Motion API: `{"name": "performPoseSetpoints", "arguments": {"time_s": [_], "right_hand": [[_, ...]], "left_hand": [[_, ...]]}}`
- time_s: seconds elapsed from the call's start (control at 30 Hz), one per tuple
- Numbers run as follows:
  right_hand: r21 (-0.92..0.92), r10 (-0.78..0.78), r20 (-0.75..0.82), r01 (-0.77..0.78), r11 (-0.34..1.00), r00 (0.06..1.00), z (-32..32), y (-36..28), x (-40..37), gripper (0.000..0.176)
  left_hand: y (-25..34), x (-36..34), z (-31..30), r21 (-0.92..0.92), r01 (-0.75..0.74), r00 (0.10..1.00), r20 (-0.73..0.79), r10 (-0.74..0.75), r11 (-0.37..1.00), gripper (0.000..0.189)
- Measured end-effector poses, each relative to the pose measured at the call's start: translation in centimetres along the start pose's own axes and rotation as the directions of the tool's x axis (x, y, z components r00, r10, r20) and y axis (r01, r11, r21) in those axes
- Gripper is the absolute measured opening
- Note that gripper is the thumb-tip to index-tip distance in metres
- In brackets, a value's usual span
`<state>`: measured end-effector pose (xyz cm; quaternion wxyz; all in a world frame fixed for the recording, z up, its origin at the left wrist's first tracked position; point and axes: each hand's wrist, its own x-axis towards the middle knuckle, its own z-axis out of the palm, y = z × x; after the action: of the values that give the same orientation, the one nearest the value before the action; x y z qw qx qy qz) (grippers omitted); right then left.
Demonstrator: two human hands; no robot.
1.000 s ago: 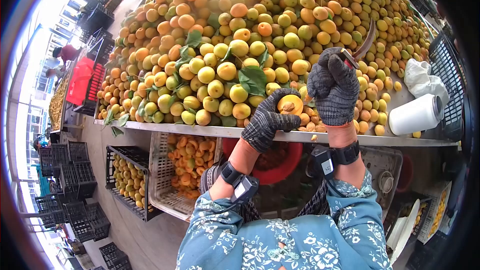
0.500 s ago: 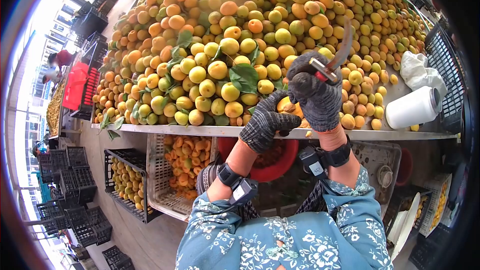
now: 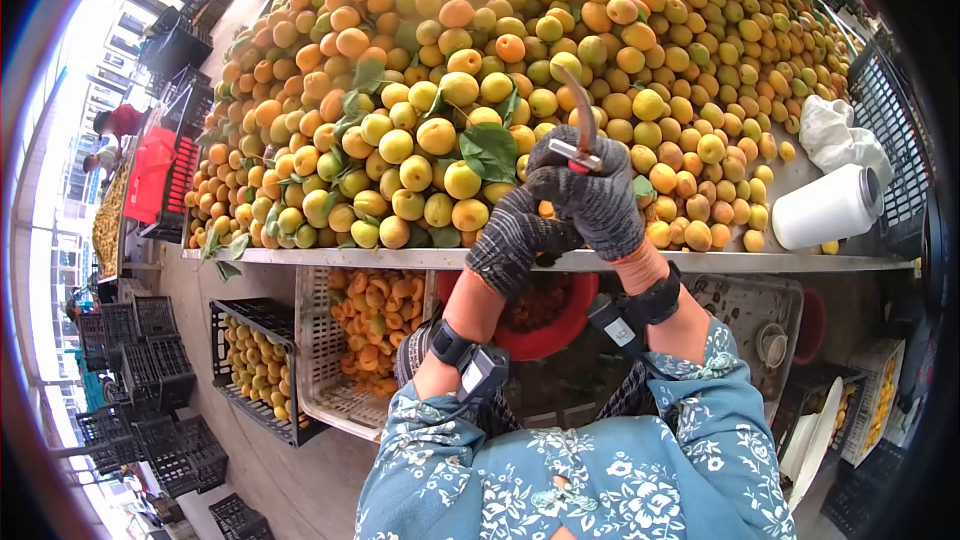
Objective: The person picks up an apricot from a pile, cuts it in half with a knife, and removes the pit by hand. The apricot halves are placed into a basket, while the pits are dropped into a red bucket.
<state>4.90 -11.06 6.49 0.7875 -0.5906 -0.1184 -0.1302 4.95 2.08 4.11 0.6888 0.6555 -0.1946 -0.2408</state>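
Both hands wear dark grey knitted gloves and meet just above the table's front edge. My right hand (image 3: 592, 195) is closed around a curved knife (image 3: 580, 110), its blade pointing up and away. Against it, on the left, my left hand (image 3: 520, 242) has its fingers curled around an apricot (image 3: 546, 209); only a small yellow-orange part shows between the gloves. Behind the hands spreads a large heap of yellow, orange and greenish apricots (image 3: 440, 140), with a green leaf (image 3: 488, 152) on it.
Below the table edge (image 3: 400, 260) are a red basin (image 3: 545, 340), a white crate of apricot halves (image 3: 318, 340) and a black crate (image 3: 262, 315) of whole fruit. A white jar (image 3: 825, 208) lies at the right by a white bag (image 3: 840, 145). People stand far left.
My right hand with the knife has moved left and down against my left hand, which shifted slightly left and down. The orange fruit between them is now mostly covered.
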Motion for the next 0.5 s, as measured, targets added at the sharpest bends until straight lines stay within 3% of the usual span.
{"name": "performPoseSetpoints", "arguments": {"time_s": [0.03, 0.07, 0.1, 0.13, 0.17, 0.23, 0.27, 0.3, 0.33, 0.37, 0.4, 0.43, 0.47, 0.5], "right_hand": [[0.000, -0.002, -0.002, 0.002, 1.000, 1.000, 0.0, -0.2, -0.2, 0.012], [0.107, 0.103, -0.069, -0.095, 0.990, 0.992, -0.1, -0.7, -0.4, 0.012], [0.218, 0.214, -0.117, -0.185, 0.958, 0.970, 0.0, -0.8, -0.5, 0.012], [0.196, 0.121, -0.149, -0.091, 0.976, 0.981, -0.1, 0.0, 0.1, 0.014], [0.238, 0.234, -0.103, -0.204, 0.950, 0.967, -0.7, -0.5, -0.1, 0.023], [0.297, 0.280, -0.109, -0.238, 0.925, 0.954, -0.6, -1.0, 0.2, 0.017], [0.296, 0.281, -0.110, -0.239, 0.925, 0.953, -0.5, -0.8, 0.2, 0.017], [0.172, 0.184, -0.073, -0.169, 0.970, 0.980, -0.3, -0.6, 0.4, 0.018], [0.050, 0.090, -0.024, -0.088, 0.995, 0.996, -0.3, -0.4, 0.4, 0.019], [0.051, 0.090, -0.026, -0.089, 0.995, 0.996, -0.3, -0.6, 0.3, 0.019], [0.068, 0.061, -0.067, -0.056, 0.996, 0.996, -0.2, -1.0, 0.1, 0.019], [0.084, 0.034, -0.106, -0.025, 0.996, 0.994, -0.2, -1.3, 0.1, 0.020], [0.136, 0.024, -0.146, -0.004, 0.991, 0.989, -0.7, -1.5, 0.4, 0.019], [0.352, 0.091, -0.130, -0.040, 0.935, 0.987, -1.2, -2.1, 0.7, 0.018]], "left_hand": [[0.9, 0.1, -0.3, -0.070, 0.131, 0.991, 0.014, -0.130, 0.989, 0.031], [1.4, 0.2, -0.6, -0.137, 0.259, 0.966, 0.035, -0.256, 0.956, 0.033], [1.2, 0.3, -0.8, -0.138, 0.256, 0.967, 0.030, -0.254, 0.957, 0.033], [1.0, 0.6, -1.0, -0.124, 0.258, 0.966, 0.038, -0.255, 0.958, 0.041], [0.8, 0.7, -1.0, -0.111, 0.261, 0.965, 0.050, -0.257, 0.959, 0.049], [0.9, 0.8, -0.5, -0.075, 0.218, 0.976, 0.025, -0.217, 0.973, 0.051], [0.7, 0.8, -0.3, 0.067, 0.159, 0.987, -0.026, -0.157, 0.985, 0.051], [0.6, 0.9, 0.0, 0.212, 0.103, 0.994, -0.067, -0.090, 0.972, 0.050], [-0.6, 1.3, 0.0, 0.211, 0.104, 0.994, -0.066, -0.092, 0.972, 0.050], [-2.5, 1.9, -0.2, 0.245, -0.140, 0.986, -0.056, 0.158, 0.959, 0.049], [-2.1, 2.1, -0.1, 0.276, -0.374, 0.916, -0.040, 0.399, 0.886, 0.048], [-1.6, 1.6, -0.1, 0.277, -0.370, 0.917, -0.043, 0.396, 0.887, 0.048], [-1.0, 1.0, -0.3, 0.130, -0.075, 0.993, -0.078, 0.086, 0.989, 0.045], [-0.1, 0.5, -0.2, -0.024, 0.232, 0.971, -0.063, -0.233, 0.972, 0.042]]}}
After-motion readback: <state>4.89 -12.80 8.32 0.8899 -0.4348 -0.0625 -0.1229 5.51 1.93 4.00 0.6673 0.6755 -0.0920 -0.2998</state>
